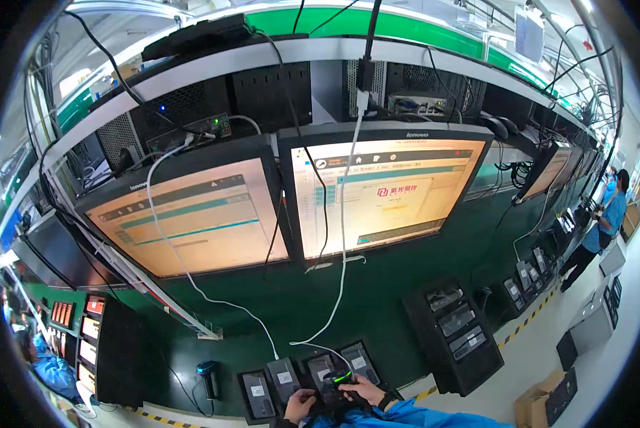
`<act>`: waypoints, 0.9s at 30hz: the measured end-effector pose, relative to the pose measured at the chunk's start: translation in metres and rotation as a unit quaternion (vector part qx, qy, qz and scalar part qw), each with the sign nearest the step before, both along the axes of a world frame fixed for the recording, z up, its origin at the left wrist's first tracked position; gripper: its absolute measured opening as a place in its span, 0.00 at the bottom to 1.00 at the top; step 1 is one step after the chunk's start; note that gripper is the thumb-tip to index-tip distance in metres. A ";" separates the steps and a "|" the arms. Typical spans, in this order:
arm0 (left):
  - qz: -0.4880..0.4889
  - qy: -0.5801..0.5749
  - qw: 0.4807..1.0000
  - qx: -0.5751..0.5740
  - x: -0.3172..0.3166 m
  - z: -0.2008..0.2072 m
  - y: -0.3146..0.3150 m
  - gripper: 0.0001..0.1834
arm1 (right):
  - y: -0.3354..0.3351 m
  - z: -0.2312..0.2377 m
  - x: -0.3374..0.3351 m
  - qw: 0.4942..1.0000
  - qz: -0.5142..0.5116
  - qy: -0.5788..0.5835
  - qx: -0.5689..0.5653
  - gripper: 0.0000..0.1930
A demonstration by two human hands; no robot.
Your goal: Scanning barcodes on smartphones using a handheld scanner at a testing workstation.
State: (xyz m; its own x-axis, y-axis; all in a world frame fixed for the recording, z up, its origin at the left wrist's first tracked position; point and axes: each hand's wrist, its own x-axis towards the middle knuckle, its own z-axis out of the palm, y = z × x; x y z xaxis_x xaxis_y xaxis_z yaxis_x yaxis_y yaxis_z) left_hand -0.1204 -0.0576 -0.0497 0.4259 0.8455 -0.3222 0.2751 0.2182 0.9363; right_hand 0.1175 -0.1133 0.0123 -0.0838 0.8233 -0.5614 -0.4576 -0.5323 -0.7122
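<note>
My right hand (pixel 366 392) is closed around a small black device (pixel 340 376) with a bright green light, at the lower middle of the head view. Lower left of it, my left hand (pixel 300 405) has its fingers curled in; what they hold, if anything, is hidden. Just beyond the hands lies a row of flat dark devices with pale labels, among them a leftmost one (pixel 258 394), one with a white cable at its top (pixel 283 378), and a rightmost one (pixel 360 362). A white cable (pixel 334 314) hangs down and ends near my right hand.
Two lit monitors (pixel 384 192) hang above the dark green bench (pixel 248 307). A black handheld scanner (pixel 207 379) stands to the left. On the right is a black rack (pixel 454 335) of flat devices. People in blue work at far right (pixel 609 217) and far left (pixel 54 371).
</note>
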 end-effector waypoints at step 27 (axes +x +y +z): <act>0.066 0.205 0.975 0.061 0.089 0.043 0.014 0.26 | 0.022 0.020 0.094 0.968 -0.207 -0.117 0.080 0.10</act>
State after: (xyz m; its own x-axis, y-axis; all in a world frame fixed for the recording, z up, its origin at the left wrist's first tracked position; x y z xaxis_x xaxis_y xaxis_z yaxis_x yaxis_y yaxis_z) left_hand -0.0318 -0.0437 -0.0066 0.1675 0.9266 -0.3367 0.6093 0.1712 0.7742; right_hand 0.2119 -0.0915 0.0321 0.3856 0.8371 -0.3881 -0.4235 -0.2131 -0.8805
